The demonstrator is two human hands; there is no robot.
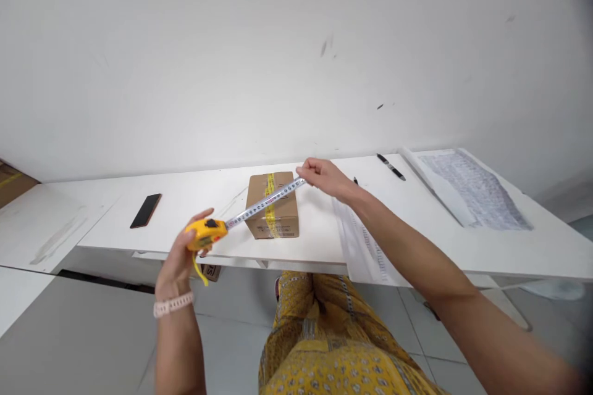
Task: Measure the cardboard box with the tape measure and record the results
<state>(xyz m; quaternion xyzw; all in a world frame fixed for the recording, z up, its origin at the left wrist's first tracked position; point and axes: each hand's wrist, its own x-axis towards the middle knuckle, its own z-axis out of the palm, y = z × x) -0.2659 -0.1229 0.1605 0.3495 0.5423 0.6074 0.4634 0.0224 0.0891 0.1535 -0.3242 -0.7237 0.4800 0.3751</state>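
A small cardboard box (pixel 272 217) with a yellow tape stripe sits on the white table (pixel 509 247) near its front edge. My left hand (pixel 178 259) grips a yellow tape measure case (pixel 206 233) in front of the box's left side. The metal blade (pixel 264 202) runs diagonally over the box top. My right hand (pixel 322 174) pinches the blade's end just past the box's far right corner.
A dark phone (pixel 146 210) lies on the table to the left. A black pen (pixel 390 166) and printed paper sheets (pixel 467 188) lie at the right. Another sheet (pixel 364 247) hangs over the front edge. A wall stands close behind. Another cardboard box (pixel 12 182) shows at far left.
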